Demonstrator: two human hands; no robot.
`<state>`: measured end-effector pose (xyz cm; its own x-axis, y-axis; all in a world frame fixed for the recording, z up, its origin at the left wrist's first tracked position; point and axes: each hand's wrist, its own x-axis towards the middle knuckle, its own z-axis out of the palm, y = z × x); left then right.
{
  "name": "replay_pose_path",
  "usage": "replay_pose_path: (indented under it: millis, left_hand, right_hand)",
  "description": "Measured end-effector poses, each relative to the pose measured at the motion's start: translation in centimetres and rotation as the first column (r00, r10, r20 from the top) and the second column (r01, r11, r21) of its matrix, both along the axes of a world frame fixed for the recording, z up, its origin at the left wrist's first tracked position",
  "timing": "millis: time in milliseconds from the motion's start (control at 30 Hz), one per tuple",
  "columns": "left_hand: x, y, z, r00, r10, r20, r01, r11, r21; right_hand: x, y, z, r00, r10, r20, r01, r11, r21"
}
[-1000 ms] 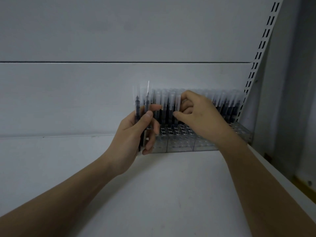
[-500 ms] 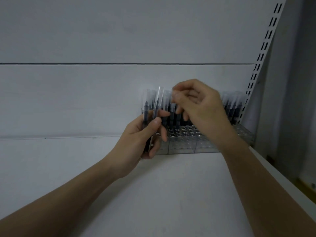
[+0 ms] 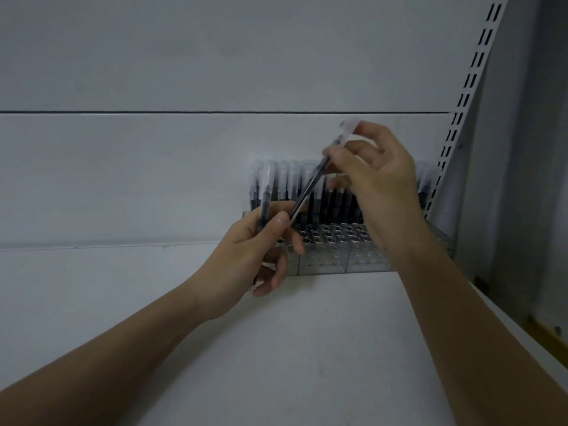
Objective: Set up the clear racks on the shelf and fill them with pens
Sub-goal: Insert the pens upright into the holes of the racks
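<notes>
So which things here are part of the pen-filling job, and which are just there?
Job:
- clear racks on the shelf
- racked pens
- tilted pen pinched by the right hand
- spare pens held in the left hand

Just there:
- slotted upright
- back panel

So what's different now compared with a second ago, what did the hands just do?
The right hand left the racked pens, rose, and now pinches one pen, drawing it slantwise up out of the bundle gripped by the left hand. The left hand kept its grip, and the clear racks on the shelf stayed put.
</notes>
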<state>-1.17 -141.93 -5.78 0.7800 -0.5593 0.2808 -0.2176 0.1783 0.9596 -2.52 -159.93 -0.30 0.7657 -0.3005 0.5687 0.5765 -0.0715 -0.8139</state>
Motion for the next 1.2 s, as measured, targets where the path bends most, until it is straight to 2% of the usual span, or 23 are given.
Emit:
replay_pose_path:
  millis: [100,233,400,500,733,1033,1200]
  left_hand:
    - [0.2,0.1,-0.1,0.999,0.041,0.027,-0.042,0.999,0.028]
    - [0.3,0.1,0.0,0.999,0.048,-0.014,-0.048,0.999,-0.003]
    - [0.1,0.3,0.3,0.999,0.031,-0.045,-0.034,0.997,-0.067]
    - [0.1,0.3,0.4,0.999,0.044,-0.023,-0.046,0.995,-0.089]
    - [0.1,0.3,0.4,0.999,0.051,-0.013,-0.052,0.994,-0.100]
    - [-0.1,0.3,0.4,0.997,0.066,-0.028,-0.069,0.993,-0.096]
    - [0.1,0.2,0.5,0.993,0.087,-0.077,-0.093,0.992,-0.080]
  right_hand:
    - [0.2,-0.7,0.2,0.991,-0.110,0.070,0.103,0.990,0.099]
    - [0.4,-1.6,0.0,0.956,-0.270,0.114,0.280,0.956,-0.086]
    - [0.9,-2.2,-0.6,0.934,-0.342,0.106,0.358,0.887,-0.293]
    - [1.1,-2.0,-0.9,0.937,-0.336,0.090,0.346,0.867,-0.360]
    - [1.4,-1.9,-1.1,0.944,-0.326,0.056,0.320,0.856,-0.405]
    - [1.7,-2.3,-1.8,0.950,-0.295,-0.105,0.180,0.788,-0.589]
    - [1.8,-2.4,-2.1,0.938,-0.299,-0.177,0.121,0.759,-0.640]
